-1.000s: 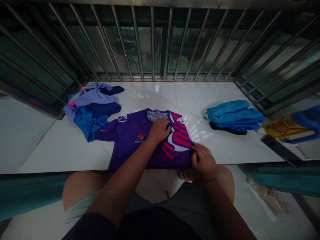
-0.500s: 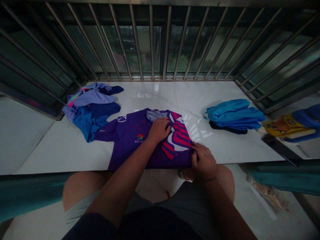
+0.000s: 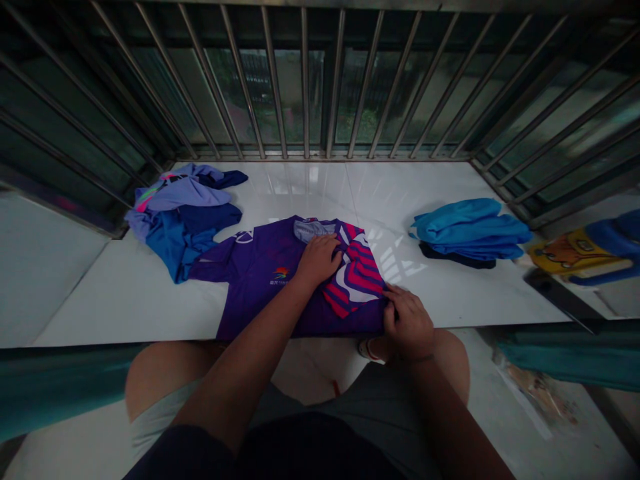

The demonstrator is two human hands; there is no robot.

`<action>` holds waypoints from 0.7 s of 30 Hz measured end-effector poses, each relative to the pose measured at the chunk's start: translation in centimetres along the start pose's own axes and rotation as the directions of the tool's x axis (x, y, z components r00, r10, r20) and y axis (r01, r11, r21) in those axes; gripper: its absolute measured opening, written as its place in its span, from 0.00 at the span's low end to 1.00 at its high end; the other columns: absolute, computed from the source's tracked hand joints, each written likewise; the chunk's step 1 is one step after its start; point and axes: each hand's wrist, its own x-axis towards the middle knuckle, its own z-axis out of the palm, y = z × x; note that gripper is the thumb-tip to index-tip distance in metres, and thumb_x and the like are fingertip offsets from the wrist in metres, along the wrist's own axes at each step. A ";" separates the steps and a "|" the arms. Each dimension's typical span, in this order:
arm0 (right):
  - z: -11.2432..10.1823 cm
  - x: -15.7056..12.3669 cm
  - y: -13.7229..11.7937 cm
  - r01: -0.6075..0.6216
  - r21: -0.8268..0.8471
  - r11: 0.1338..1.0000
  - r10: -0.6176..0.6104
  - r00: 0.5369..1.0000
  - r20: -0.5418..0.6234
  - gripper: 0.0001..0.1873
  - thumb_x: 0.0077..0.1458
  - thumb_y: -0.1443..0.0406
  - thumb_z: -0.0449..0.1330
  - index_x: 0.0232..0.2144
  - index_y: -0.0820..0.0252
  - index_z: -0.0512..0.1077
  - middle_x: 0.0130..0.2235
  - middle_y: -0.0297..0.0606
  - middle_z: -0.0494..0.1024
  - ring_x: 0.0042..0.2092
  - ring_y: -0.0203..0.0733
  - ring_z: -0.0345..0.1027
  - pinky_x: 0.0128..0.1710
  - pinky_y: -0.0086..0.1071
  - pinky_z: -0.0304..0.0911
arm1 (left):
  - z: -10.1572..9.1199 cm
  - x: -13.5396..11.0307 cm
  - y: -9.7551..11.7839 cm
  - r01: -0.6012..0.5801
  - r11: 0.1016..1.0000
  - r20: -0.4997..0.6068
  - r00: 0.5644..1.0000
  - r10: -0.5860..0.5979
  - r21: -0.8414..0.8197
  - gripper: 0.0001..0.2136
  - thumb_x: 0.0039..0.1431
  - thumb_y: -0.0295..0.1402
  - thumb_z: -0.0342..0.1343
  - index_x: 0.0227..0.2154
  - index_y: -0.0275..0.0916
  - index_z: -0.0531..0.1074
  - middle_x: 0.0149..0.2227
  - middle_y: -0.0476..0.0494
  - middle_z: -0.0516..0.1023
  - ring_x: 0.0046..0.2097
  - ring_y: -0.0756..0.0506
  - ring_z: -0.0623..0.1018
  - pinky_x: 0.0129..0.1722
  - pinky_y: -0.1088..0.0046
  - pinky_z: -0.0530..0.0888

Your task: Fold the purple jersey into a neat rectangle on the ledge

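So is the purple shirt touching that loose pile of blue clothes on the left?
Touching. The head view shows the purple shirt's left sleeve running up against the lower edge of the blue clothes pile, with no white surface between them.

Left hand (image 3: 319, 258) flat; right hand (image 3: 407, 325) pinching.

Chest of the purple short-sleeved sports jersey (image 3: 260, 267): small multicoloured logo (image 3: 281, 273) with a line of lettering beneath, too small and blurred to read.
Other readable text: none.
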 end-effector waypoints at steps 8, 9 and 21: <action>0.1 0.0 0.0 -0.018 0.014 1.000 0.017 1.000 0.022 0.17 0.67 0.70 0.59 0.52 0.56 0.82 0.58 0.44 0.87 0.58 0.53 0.82 0.63 0.49 0.75 | -0.2 0.0 0.1 0.003 1.000 0.007 1.000 -0.003 -0.002 0.16 0.73 0.35 0.58 0.58 0.42 0.82 0.70 0.35 0.79 0.72 0.34 0.76 0.78 0.44 0.65; 0.1 0.0 0.0 -0.020 0.016 1.000 0.020 1.000 0.021 0.17 0.67 0.70 0.59 0.53 0.56 0.82 0.58 0.44 0.87 0.58 0.53 0.82 0.63 0.50 0.75 | -0.2 0.0 0.2 0.003 1.000 0.006 1.000 -0.003 -0.001 0.16 0.73 0.35 0.58 0.58 0.42 0.82 0.70 0.35 0.79 0.72 0.34 0.77 0.78 0.44 0.65; 0.1 -0.1 0.0 -0.032 0.007 0.999 0.032 0.999 0.023 0.16 0.68 0.69 0.58 0.52 0.55 0.82 0.58 0.44 0.88 0.58 0.54 0.83 0.64 0.51 0.76 | -0.1 0.0 0.0 0.009 1.000 0.018 1.000 -0.009 0.007 0.16 0.74 0.36 0.57 0.59 0.43 0.81 0.71 0.36 0.78 0.73 0.35 0.76 0.79 0.46 0.64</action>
